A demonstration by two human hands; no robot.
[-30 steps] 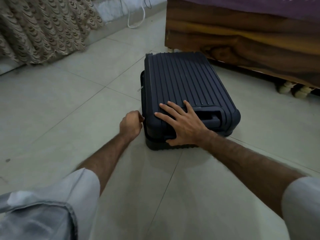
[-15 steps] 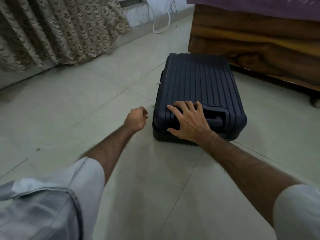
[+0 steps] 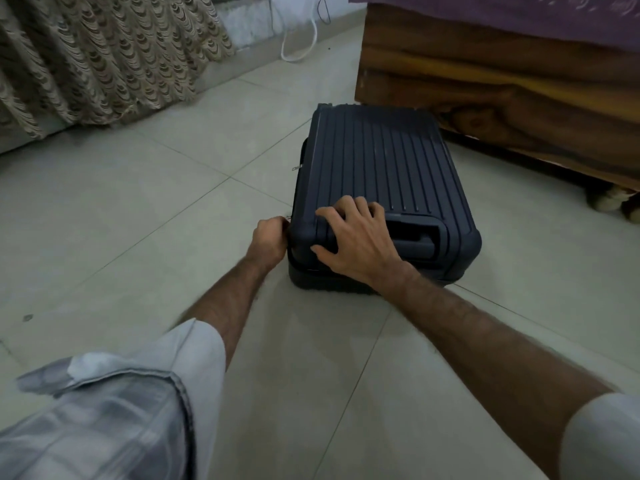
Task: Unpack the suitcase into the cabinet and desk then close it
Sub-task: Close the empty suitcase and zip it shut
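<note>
The suitcase (image 3: 377, 188) lies flat on the tiled floor (image 3: 138, 220), its lid down and its far end close to the corner of a wooden bed frame (image 3: 502, 81). It is a dark blue hard shell with raised ribs running lengthwise and a recessed handle (image 3: 414, 233) at the near end. A seam shows along the near end where the two halves meet.

The right hand (image 3: 356, 240) rests on the near left corner of the lid, fingers spread and curled over the edge, probably to press the shell down and steady it so the zip can run. The left hand (image 3: 270, 240) sits against the left side at that same corner, closed in a loose fist; it seems to be pinching a zip pull, though the pull itself is too small to make out clearly. A second small metal pull (image 3: 297, 167) hangs further along the left side.

A patterned curtain (image 3: 104, 57) hangs at the far left, and a white cable (image 3: 298, 46) loops on the floor by the wall.
</note>
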